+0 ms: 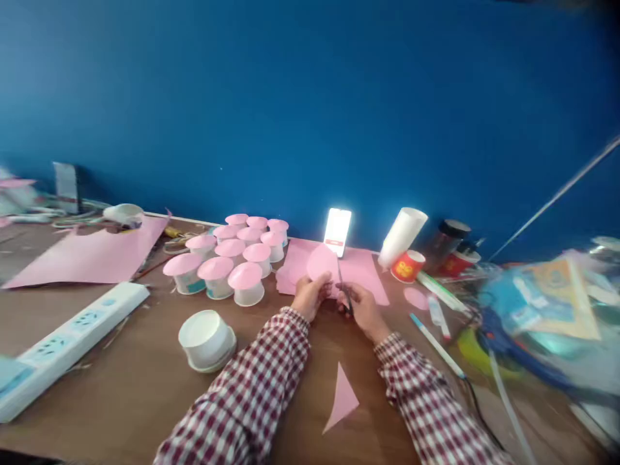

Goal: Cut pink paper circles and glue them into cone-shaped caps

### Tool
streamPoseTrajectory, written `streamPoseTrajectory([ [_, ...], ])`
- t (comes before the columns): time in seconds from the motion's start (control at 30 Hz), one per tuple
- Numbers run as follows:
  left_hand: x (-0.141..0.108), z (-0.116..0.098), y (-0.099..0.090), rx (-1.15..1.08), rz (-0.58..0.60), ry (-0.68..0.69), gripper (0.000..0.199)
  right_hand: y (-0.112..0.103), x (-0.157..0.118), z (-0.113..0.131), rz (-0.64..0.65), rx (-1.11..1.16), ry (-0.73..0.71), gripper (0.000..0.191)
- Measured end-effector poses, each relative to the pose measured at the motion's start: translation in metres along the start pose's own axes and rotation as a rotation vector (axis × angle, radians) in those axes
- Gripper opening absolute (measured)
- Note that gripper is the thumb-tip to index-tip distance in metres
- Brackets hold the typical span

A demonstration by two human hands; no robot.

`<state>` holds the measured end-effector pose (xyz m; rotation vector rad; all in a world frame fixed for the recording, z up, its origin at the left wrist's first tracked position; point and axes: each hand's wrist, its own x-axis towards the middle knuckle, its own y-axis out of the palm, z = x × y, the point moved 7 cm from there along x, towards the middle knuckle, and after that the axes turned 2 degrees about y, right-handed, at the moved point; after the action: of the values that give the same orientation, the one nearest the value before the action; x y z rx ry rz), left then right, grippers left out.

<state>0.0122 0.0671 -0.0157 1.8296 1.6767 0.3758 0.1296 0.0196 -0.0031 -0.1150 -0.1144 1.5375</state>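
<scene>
My left hand (312, 296) pinches a rounded piece of pink paper (320, 261) near the middle of the view. Just right of it, my right hand (359, 307) is closed on dark scissors (345, 292), whose blades point up at the paper's right edge. Behind both hands lie larger pink sheets (365, 274) on the table. A lit phone (338, 231) leans upright at the sheets' far edge. Nearer to me, a pink offcut (343, 399) lies between my forearms.
Several cups topped with pink discs (245, 276) stand left of centre, a white cup stack (207, 339) in front. A power strip (72, 345) and pink sheet (92, 255) lie left. Right are a white roll (403, 236), red cup (407, 266), pen (437, 345) and blurred clutter.
</scene>
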Motion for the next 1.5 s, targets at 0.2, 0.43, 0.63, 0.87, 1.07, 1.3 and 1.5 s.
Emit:
streamPoseTrajectory([
  [0.2, -0.004, 0.001, -0.0016, -0.02, 0.004, -0.001, 0.028, -0.0007, 0.0, 0.0001, -0.011, 0.022, -0.003, 0.04],
  [0.43, -0.0053, -0.0018, -0.0012, -0.024, -0.002, -0.004, 0.028, -0.002, 0.0015, -0.0042, -0.02, 0.017, 0.003, 0.039],
  [0.63, -0.0054, -0.0022, -0.0007, -0.027, 0.002, -0.006, 0.029, -0.0019, 0.0008, -0.0023, -0.015, 0.004, -0.004, 0.039],
  [0.87, -0.0057, -0.0027, -0.0004, -0.024, 0.013, 0.001, 0.028, -0.0027, 0.0009, -0.0035, -0.029, -0.008, 0.001, 0.039],
  [1.07, -0.0051, -0.0028, -0.0012, -0.019, -0.001, 0.003, 0.029, -0.0032, 0.0013, -0.004, -0.025, -0.006, 0.002, 0.039],
  [1.3, -0.0061, -0.0026, -0.0016, -0.025, -0.009, 0.003, 0.029, -0.0044, 0.0009, -0.0033, -0.039, -0.015, 0.0, 0.041],
  [1.5, -0.0054, -0.0031, -0.0017, -0.02, -0.005, 0.011, 0.03, -0.005, 0.0014, -0.0043, -0.048, -0.034, 0.0, 0.04],
])
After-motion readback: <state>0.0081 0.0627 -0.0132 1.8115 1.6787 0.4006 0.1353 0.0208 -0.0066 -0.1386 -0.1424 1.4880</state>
